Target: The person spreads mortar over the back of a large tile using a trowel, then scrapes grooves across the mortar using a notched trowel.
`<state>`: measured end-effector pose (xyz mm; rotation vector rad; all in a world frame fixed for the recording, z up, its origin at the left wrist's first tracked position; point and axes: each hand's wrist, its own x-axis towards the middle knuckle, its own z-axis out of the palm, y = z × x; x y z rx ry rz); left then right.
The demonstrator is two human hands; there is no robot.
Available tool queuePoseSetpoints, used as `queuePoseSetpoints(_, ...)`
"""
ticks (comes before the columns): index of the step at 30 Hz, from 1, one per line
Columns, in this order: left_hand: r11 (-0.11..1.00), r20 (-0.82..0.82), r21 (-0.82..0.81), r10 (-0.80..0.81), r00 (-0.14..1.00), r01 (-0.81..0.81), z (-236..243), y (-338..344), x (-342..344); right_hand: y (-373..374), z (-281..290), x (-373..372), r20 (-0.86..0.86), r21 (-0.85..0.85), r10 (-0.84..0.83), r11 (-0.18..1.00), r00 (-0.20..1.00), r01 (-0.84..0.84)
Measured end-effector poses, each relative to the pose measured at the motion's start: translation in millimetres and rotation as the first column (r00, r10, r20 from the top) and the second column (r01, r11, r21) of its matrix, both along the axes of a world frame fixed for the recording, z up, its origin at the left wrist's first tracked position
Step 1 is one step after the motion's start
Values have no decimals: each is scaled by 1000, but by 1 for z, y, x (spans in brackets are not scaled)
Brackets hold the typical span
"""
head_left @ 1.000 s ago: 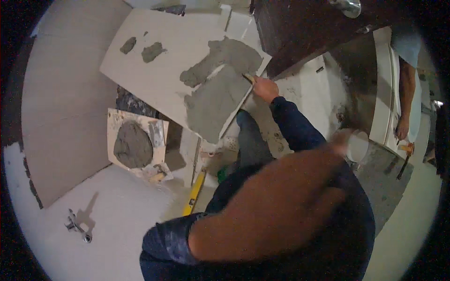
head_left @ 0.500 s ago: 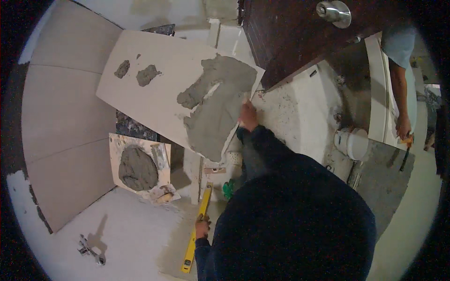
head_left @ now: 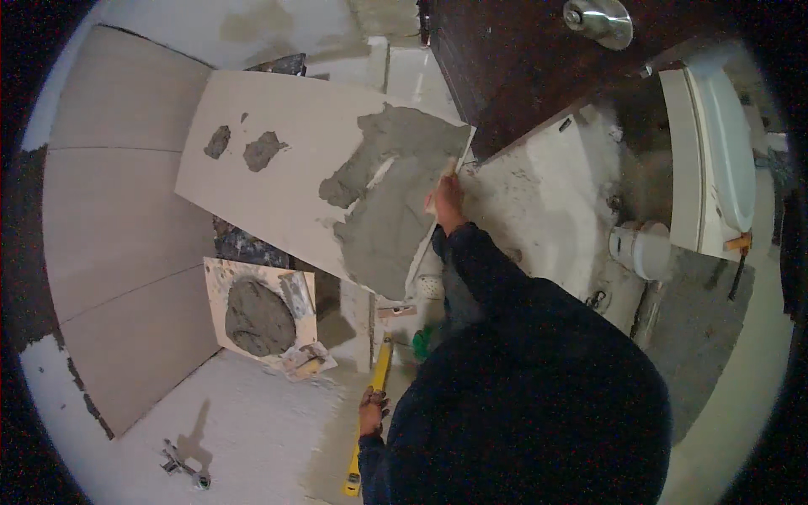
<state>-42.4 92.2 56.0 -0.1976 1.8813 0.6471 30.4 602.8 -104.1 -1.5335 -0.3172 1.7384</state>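
Observation:
My right hand (head_left: 449, 204) is closed at the near right edge of a large pale tile (head_left: 286, 109), its fingers curled over the rim. Grey mortar (head_left: 391, 227) covers much of that tile's right half, with smaller lumps further left. Lower down, my left hand (head_left: 373, 411) is wrapped round a long yellow spirit level (head_left: 383, 364), which points away from me. A board (head_left: 217, 282) left of the level bears a mound of mortar (head_left: 259, 318), and a flat metal trowel (head_left: 296, 295) lies along its right side.
Tiled wall (head_left: 118, 202) rises on the left, with a metal tap fitting (head_left: 183, 463) below. A dark door (head_left: 513, 76) with a round knob stands at top right. To the right are a white bucket (head_left: 644, 250), a washbasin (head_left: 728, 151) and an orange-and-black tool (head_left: 739, 246).
Another person's arm, whose hand was at the orange-and-black tool, has left the view. The tool stays at the basin's edge. My hands keep their holds; the view shifts slightly.

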Motion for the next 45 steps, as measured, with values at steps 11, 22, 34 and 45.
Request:
queuePoseSetpoints(11, 994, 18, -97, -48, 999, 49, 11, -9, 13, 24, -37, -13, 34, 80, 517, 852, 855, -518)
queuePoseSetpoints(22, 922, 269, 24, 367, 890, -388, -30, -70, 34, 64, 21, 158, 350, -98, 813, 527, 466, -844)
queuePoseSetpoints(34, 926, 74, -28, 376, 923, -375, 1, -70, 51, -23, -15, 62, 320, 107, 863, 378, 391, -920)
queuePoseSetpoints(45, 937, 157, -1, 346, 925, -350, -15, -24, 58, 36, -80, 22, 972, -46, 215, -215, -93, -976)
